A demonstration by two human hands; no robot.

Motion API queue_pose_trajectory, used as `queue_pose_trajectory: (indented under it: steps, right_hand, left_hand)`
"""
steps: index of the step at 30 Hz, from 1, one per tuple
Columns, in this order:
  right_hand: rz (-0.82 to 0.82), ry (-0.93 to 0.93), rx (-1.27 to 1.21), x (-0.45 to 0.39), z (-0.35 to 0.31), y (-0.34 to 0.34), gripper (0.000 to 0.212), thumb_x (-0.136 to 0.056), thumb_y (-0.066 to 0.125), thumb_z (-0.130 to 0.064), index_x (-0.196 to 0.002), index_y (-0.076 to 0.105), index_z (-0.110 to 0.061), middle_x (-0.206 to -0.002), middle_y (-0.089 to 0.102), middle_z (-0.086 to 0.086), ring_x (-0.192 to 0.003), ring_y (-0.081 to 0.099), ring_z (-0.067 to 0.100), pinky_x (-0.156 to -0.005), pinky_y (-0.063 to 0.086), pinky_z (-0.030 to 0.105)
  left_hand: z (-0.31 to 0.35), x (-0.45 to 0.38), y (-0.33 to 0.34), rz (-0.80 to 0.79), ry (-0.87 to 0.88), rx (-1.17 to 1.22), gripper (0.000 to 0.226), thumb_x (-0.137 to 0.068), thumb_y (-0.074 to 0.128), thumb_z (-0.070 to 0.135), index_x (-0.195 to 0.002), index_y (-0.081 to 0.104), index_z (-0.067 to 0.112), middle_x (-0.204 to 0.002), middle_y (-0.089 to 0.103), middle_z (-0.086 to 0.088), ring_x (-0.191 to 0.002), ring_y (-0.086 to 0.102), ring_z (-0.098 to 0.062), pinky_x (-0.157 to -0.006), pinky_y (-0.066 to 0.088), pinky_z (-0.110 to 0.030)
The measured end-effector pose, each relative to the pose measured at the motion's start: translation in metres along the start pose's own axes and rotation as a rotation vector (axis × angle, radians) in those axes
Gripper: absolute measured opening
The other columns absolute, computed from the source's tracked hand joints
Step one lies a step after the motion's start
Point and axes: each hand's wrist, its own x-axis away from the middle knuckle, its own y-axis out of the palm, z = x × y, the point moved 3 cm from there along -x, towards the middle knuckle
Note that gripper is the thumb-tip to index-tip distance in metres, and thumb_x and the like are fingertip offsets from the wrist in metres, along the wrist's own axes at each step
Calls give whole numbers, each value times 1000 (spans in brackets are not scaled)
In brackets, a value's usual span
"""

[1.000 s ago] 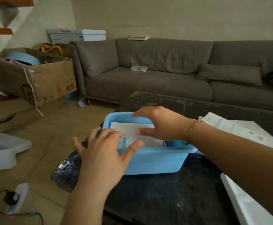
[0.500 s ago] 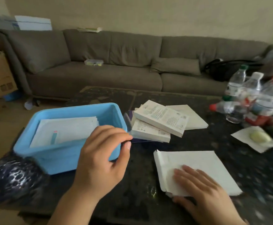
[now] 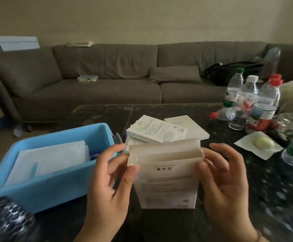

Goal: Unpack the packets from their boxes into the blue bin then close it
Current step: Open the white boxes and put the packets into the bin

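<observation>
I hold a white box (image 3: 166,182) upright above the dark table, its top flap folded open. My left hand (image 3: 111,179) pinches the box's upper left corner. My right hand (image 3: 224,179) grips its right edge with curled fingers. To the left stands the open blue bin (image 3: 43,187), holding several white packets (image 3: 49,158). Behind the held box lies a pile of white boxes (image 3: 161,130) on the table.
Several water bottles (image 3: 257,100) stand at the table's right, one lying down, with a napkin carrying a pale yellow lump (image 3: 262,142) in front. A shiny dark object (image 3: 8,222) sits at the lower left. A grey sofa (image 3: 124,79) runs behind the table.
My right hand has lifted the flat white box off the table and stood it upright. My left hand has left the bin's edge and taken the box's top corner, and the flap is open.
</observation>
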Motion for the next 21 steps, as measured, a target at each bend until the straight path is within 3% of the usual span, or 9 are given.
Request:
queue_pose_trajectory:
  steps: [2, 5, 7, 9, 10, 12, 14, 16, 21]
  right_hand:
    - [-5, -74, 80, -4, -5, 0, 12, -96, 58, -32, -108, 62, -33, -109, 71, -8, -96, 70, 12, -75, 57, 23]
    - [47, -55, 133, -10, -9, -2, 13, -90, 62, -46, -95, 69, -36, -100, 73, -14, -85, 70, 5, -70, 55, 16]
    - [91, -32, 141, -14, -10, -4, 5, -89, 67, -33, -89, 72, -34, -91, 75, -13, -78, 70, 4, -67, 55, 14]
    - [103, 52, 53, -19, -7, -7, 16, -81, 68, -17, -95, 66, -26, -85, 76, -6, -74, 71, 5, -65, 55, 15]
    - [72, 125, -35, -23, -6, -8, 28, -77, 71, -19, -104, 63, -23, -86, 77, 1, -75, 72, 9, -65, 56, 18]
    - [-28, 270, -173, -28, -2, -9, 50, -69, 81, -38, -115, 66, -23, -91, 76, 12, -83, 72, 17, -69, 57, 23]
    - [-70, 306, -161, -31, -1, -12, 53, -63, 83, -54, -105, 74, -24, -95, 75, 10, -87, 71, 17, -70, 57, 22]
    - [-88, 276, -88, -33, -5, -13, 40, -69, 78, -54, -93, 76, -22, -96, 76, 6, -88, 72, 15, -68, 57, 21]
    - [-67, 284, -38, -34, -12, -12, 8, -75, 67, -16, -78, 72, -10, -89, 76, 11, -81, 74, 21, -65, 59, 25]
  left_hand:
    - [3, -1, -1, -32, 104, -78, 14, -93, 55, 47, -107, 57, 48, -108, 65, 32, -100, 66, 5, -75, 52, -7]
    - [3, -3, -1, -46, 136, -61, 22, -95, 52, 49, -98, 62, 30, -103, 65, 26, -97, 65, 1, -74, 51, -7]
    - [4, -3, 0, -20, 108, -17, 23, -94, 52, 52, -96, 66, 33, -97, 68, 24, -93, 66, 2, -72, 50, -6]
    - [5, -5, 1, 40, 63, 62, 16, -87, 59, 56, -95, 65, 43, -94, 71, 21, -90, 68, 1, -72, 51, -7]
    - [4, -5, 2, 70, 21, 122, 16, -83, 65, 55, -97, 62, 47, -93, 72, 17, -90, 69, -1, -73, 52, -8]
    - [0, -6, 5, 86, -63, 214, 25, -78, 71, 45, -100, 61, 49, -94, 74, 9, -90, 70, -6, -73, 53, -11]
    - [0, -10, 7, 49, -57, 184, 23, -81, 68, 45, -103, 64, 48, -97, 74, 10, -94, 70, -8, -73, 53, -12]
    - [1, -13, 7, 5, -29, 122, 20, -85, 63, 52, -103, 67, 42, -101, 72, 16, -98, 69, -5, -73, 55, -13]
    - [3, -11, 10, -16, -35, 125, 23, -88, 60, 44, -104, 65, 29, -104, 72, 14, -100, 69, -6, -71, 56, -13]
